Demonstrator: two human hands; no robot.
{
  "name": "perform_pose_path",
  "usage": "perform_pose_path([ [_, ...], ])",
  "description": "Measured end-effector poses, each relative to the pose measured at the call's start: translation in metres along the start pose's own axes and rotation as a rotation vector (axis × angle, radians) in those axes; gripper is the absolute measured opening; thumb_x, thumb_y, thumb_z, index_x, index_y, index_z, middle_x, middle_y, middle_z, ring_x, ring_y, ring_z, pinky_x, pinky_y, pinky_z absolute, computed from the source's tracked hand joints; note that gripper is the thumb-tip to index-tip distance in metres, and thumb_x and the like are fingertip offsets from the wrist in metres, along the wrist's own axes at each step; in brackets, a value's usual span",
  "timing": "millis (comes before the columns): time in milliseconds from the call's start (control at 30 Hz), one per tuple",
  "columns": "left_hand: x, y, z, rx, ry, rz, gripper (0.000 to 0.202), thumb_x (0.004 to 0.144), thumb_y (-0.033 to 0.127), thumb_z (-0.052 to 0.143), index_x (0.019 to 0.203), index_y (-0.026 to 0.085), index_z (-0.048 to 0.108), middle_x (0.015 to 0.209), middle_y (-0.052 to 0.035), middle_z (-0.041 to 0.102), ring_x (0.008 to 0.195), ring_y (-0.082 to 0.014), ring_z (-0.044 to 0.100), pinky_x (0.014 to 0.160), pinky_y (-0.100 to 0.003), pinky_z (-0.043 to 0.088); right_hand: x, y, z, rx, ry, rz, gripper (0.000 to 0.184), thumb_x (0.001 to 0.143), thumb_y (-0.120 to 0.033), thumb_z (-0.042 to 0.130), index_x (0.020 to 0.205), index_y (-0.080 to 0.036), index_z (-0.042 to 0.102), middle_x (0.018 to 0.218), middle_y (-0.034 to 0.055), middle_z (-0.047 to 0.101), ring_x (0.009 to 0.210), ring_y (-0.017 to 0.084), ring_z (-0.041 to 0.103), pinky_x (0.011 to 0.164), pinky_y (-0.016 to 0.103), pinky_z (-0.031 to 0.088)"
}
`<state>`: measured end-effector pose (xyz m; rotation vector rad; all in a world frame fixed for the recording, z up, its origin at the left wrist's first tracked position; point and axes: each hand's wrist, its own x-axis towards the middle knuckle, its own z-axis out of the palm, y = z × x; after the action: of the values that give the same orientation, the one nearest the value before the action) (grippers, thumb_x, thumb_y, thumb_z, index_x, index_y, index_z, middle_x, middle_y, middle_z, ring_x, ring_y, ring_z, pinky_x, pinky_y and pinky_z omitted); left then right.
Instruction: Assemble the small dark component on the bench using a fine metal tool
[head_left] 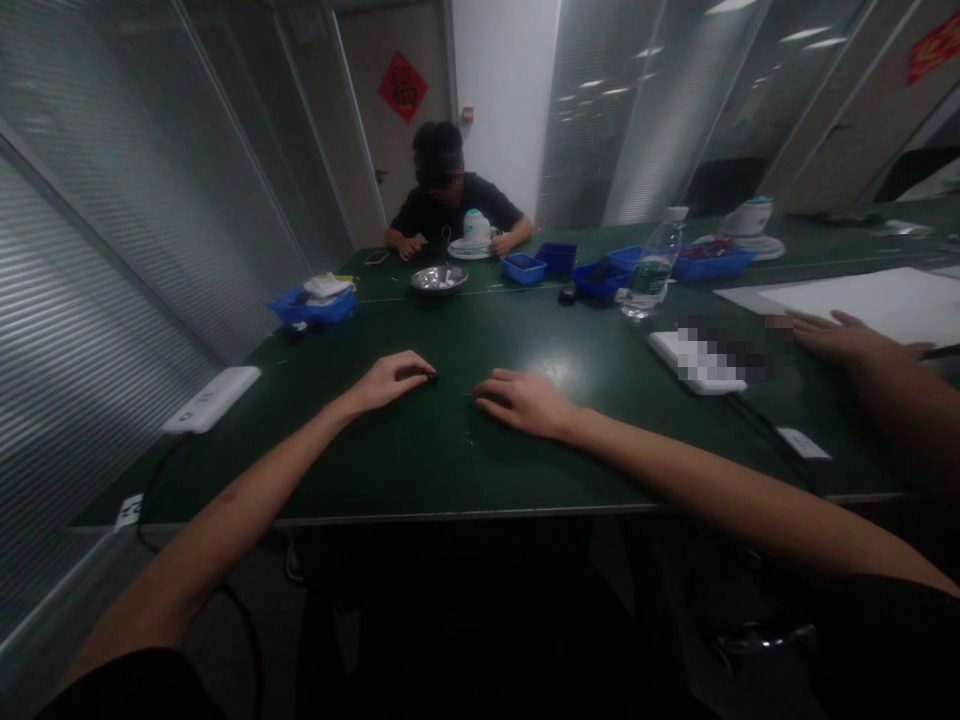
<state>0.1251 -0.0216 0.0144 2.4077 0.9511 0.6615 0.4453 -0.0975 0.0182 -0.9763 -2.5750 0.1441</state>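
Both my hands rest on the dark green table [420, 460], stretched forward. My left hand [391, 379] lies with fingers curled together, its fingertips pinching a small dark object [432, 378] on the tabletop. My right hand [523, 400] lies palm down a short way to the right, fingers bent and close together, with what may be a thin pin-like piece at its fingertips; it is too small to make out. The two hands are a hand's width apart.
A white power strip [212, 398] lies at the left edge. Blue bins [312, 305] [600, 278], a metal bowl [439, 279], a water bottle [649, 277] and a white box [694, 362] stand farther back. One person sits at the far end; another person's hand [844, 335] rests at right.
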Motion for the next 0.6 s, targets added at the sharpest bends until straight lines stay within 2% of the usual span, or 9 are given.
perform_pose_path([
  [100, 0.004, 0.022, 0.018, -0.066, -0.051, 0.066, 0.029, 0.099, 0.040, 0.059, 0.117, 0.022, 0.072, 0.116, -0.0091, 0.067, 0.099, -0.0233, 0.063, 0.081, -0.036, 0.050, 0.000, 0.000, 0.001, -0.019, 0.005, -0.005, 0.034, 0.105, -0.039, 0.048, 0.128, -0.021, 0.066, 0.111, 0.0074, 0.065, 0.080, 0.015, 0.060, 0.067, 0.027, 0.042],
  [200, 0.004, 0.033, 0.026, -0.116, -0.083, 0.093, 0.027, 0.099, 0.037, 0.058, 0.117, 0.022, 0.071, 0.115, -0.0094, 0.067, 0.101, -0.0234, 0.063, 0.084, -0.036, 0.050, 0.000, 0.000, 0.002, -0.024, 0.007, -0.008, 0.034, 0.105, -0.039, 0.049, 0.129, -0.021, 0.065, 0.109, 0.0074, 0.064, 0.080, 0.016, 0.060, 0.068, 0.027, 0.041],
  [600, 0.004, 0.040, 0.033, -0.177, -0.124, 0.097, 0.024, 0.100, 0.033, 0.059, 0.116, 0.021, 0.073, 0.111, -0.0078, 0.070, 0.105, -0.0224, 0.064, 0.095, -0.037, 0.048, 0.000, 0.001, 0.003, -0.016, 0.008, -0.039, 0.035, 0.107, -0.039, 0.046, 0.131, -0.021, 0.064, 0.108, 0.0075, 0.063, 0.078, 0.015, 0.059, 0.065, 0.027, 0.040],
])
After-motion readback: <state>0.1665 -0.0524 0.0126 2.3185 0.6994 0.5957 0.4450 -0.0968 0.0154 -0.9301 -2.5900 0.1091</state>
